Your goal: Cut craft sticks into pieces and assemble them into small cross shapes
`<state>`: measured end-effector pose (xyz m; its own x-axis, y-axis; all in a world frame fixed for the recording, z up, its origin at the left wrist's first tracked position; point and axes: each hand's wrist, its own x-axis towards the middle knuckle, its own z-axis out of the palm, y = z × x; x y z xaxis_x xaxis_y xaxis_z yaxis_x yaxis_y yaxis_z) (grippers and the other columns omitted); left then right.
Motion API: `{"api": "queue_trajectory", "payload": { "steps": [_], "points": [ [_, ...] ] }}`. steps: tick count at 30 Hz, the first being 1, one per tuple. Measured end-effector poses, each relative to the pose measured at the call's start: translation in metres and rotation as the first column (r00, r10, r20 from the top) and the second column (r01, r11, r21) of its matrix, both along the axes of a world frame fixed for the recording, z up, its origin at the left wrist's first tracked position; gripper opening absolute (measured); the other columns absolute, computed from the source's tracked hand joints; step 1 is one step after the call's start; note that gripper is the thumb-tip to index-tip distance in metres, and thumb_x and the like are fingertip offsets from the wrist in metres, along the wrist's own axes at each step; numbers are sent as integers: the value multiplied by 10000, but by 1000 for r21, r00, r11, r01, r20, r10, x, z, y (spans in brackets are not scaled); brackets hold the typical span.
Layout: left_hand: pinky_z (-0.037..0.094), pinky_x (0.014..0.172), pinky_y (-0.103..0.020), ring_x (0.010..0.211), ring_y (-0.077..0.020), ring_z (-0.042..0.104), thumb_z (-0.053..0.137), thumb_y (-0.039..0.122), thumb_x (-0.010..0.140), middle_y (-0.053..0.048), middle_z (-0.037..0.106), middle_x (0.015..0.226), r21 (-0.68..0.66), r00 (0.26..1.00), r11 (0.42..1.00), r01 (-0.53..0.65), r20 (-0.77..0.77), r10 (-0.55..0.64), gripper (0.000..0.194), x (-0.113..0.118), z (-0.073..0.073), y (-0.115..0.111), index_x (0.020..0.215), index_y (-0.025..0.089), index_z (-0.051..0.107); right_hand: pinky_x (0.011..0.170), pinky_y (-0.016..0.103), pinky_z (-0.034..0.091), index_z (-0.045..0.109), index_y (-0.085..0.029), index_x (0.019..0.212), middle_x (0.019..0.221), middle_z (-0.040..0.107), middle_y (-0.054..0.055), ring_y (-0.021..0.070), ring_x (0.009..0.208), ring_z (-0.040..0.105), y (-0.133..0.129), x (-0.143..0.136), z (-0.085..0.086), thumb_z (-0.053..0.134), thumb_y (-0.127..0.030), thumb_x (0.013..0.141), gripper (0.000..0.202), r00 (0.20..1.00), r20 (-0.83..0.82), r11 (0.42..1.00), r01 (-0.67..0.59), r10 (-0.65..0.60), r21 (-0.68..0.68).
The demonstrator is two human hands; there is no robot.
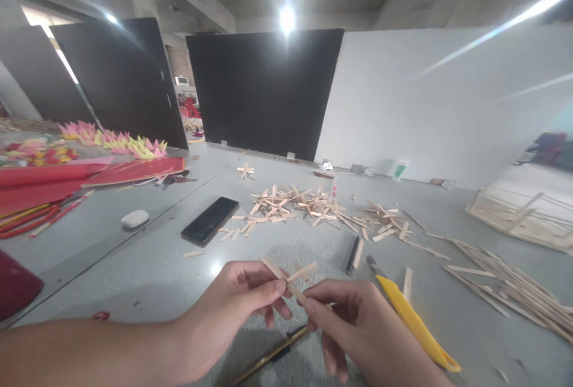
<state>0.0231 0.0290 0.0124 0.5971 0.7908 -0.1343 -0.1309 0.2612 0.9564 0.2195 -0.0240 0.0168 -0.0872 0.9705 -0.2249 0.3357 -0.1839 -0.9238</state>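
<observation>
Crossed wooden craft sticks [301, 272] are held up between my two hands, just above the grey table. My left hand [244, 294] pinches them near the crossing with thumb and fingers. Lower down, on the right, my right hand [342, 315] grips the end of one stick between thumb and forefinger. Below the hands lies a thin gold-and-black pen-like tool [268, 356], partly hidden by my right fingers. A yellow utility knife [409, 315] rests beside my right hand, its blade end pointing away from me.
Ahead lies a loose pile of short sticks [308, 203], with a small star-shaped stick piece [245, 171] behind it. A black phone [210, 221] and white case [135, 219] are left. Long wooden strips [514, 285] spread right. Black panels [264, 91] stand at the back.
</observation>
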Motion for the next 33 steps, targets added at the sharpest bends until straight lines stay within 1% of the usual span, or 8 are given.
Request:
{"api": "queue_trajectory", "payload": {
  "steps": [4,7,10,13,17,24,28,33],
  "points": [
    [378,653,-260,657,-128,505,697,338,942,1,602,685,12,998,1000,29,-50,-28,247,-2,0,1,798,138,675,465,197,417,702,-221,823,573,612,-24,100,456,528,2,15,0,523,-377,988,289,963,262,990,28,-65,141],
    [376,667,-275,647,-130,490,676,349,956,11,576,671,17,993,996,89,-84,-87,275,-3,-1,0,776,147,628,521,212,459,663,-257,1101,745,662,-24,91,476,538,5,28,2,429,-267,1012,250,958,276,980,17,-72,198],
    [397,668,-278,653,-132,504,671,374,955,7,568,718,13,983,987,159,-100,-157,295,-4,-1,-2,777,145,615,502,222,427,565,-275,1164,769,667,-42,80,432,451,7,33,8,435,-270,1018,195,966,244,973,27,-85,230],
    [396,648,-270,630,-126,480,649,424,963,17,543,686,32,971,979,201,-142,-195,342,-4,2,-4,757,156,593,467,223,392,560,-270,1157,766,696,-32,91,446,423,7,32,13,507,-361,1013,178,966,244,968,20,-83,250],
    [394,639,-266,594,-126,455,618,520,959,36,504,602,69,948,963,262,-204,-243,433,-3,6,-6,692,190,531,481,227,431,671,-245,945,767,719,2,105,481,480,5,29,16,551,-429,992,225,961,274,981,-25,-29,193],
    [494,642,-282,562,-135,597,663,701,861,-42,681,723,-108,931,938,330,-127,-342,532,-1,0,-10,848,172,602,502,216,452,722,-265,970,822,751,3,103,509,532,2,26,14,563,-364,980,187,963,268,987,-61,20,146],
    [478,561,-252,499,-136,591,669,667,874,-36,648,629,-138,920,925,354,-130,-371,517,-1,2,-10,751,167,623,522,215,476,741,-271,1034,800,751,-7,101,512,544,1,25,14,575,-343,975,190,956,292,985,-85,38,153],
    [491,617,-256,522,-132,592,641,578,937,-22,632,621,-88,918,922,378,-96,-386,449,-2,4,-8,775,161,680,519,219,467,752,-261,1042,804,767,-2,97,500,545,1,25,9,546,-348,998,228,955,291,977,-120,65,175]
  ]
}}
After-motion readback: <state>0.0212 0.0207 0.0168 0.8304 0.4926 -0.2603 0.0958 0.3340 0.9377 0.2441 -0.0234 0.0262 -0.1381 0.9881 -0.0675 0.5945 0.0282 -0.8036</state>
